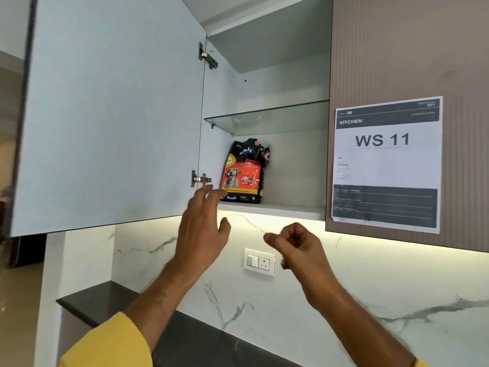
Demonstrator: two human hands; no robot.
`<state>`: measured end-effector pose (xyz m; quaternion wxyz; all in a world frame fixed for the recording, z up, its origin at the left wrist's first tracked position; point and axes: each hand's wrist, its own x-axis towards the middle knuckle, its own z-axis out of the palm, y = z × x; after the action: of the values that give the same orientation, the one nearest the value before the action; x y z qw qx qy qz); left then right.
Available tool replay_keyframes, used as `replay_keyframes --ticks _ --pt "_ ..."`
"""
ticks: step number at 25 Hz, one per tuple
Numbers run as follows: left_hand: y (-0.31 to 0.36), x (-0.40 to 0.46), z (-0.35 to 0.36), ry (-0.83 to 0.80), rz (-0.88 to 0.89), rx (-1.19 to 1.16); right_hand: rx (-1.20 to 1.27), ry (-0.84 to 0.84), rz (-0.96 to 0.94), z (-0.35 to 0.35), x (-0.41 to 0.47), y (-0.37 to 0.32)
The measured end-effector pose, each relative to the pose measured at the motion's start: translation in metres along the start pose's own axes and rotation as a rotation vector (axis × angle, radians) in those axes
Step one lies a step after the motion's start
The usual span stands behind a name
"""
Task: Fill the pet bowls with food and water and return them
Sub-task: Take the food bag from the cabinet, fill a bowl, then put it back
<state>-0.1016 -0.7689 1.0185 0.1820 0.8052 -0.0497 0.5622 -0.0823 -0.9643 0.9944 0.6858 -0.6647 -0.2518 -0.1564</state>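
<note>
Fingers: left hand (203,229) spread, right hand (296,245) curled empty | food bag (244,172) upright on cabinet shelf (285,209) | marble wall (344,292)

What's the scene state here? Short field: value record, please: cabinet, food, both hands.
cabinet door: open, swung to the left
glass shelf: nothing visible on it
dog food bag: upright on the bottom shelf, left side
left hand: open, fingers spread, raised just below and in front of the bag, not gripping it
right hand: loosely curled, empty as far as visible, below the cabinet
paper sign: taped to the closed door on the right
wall socket: on the marble wall between the hands
pet bowls: not in view
</note>
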Motion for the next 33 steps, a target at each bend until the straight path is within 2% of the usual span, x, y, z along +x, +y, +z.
replay_keyframes --ticks 4,7,10,12,15,17,20,25,29,31,33 --pt "-0.053 0.041 0.066 -0.13 0.035 -0.079 -0.12 0.188 -0.087 0.002 0.072 0.019" --pt "-0.098 0.084 0.122 -0.244 0.013 -0.116 -0.172 0.213 -0.056 0.016 0.139 0.031" --pt "-0.135 0.115 0.173 -0.452 -0.006 -0.1 -0.288 0.218 -0.062 0.033 0.204 0.03" --pt "-0.153 0.121 0.199 -0.544 -0.007 0.004 -0.342 0.215 -0.043 0.046 0.255 0.034" --pt "-0.168 0.106 0.22 -0.428 0.093 0.159 -0.442 0.198 0.077 0.069 0.323 0.047" --pt "-0.173 0.099 0.225 -0.345 0.129 0.152 -0.477 0.153 0.183 0.083 0.354 0.059" --pt "-0.172 0.097 0.228 -0.329 0.139 0.134 -0.426 0.145 0.277 0.094 0.383 0.076" --pt "-0.173 0.095 0.232 -0.304 0.152 0.121 -0.309 0.098 0.306 0.1 0.412 0.086" --pt "-0.173 0.095 0.24 -0.237 0.127 0.071 -0.31 0.094 0.306 0.107 0.414 0.083" --pt "-0.174 0.095 0.248 -0.254 0.118 0.101 -0.252 0.032 0.346 0.112 0.415 0.086" --pt "-0.173 0.094 0.252 -0.316 0.085 0.12 -0.192 0.055 0.335 0.115 0.416 0.09"
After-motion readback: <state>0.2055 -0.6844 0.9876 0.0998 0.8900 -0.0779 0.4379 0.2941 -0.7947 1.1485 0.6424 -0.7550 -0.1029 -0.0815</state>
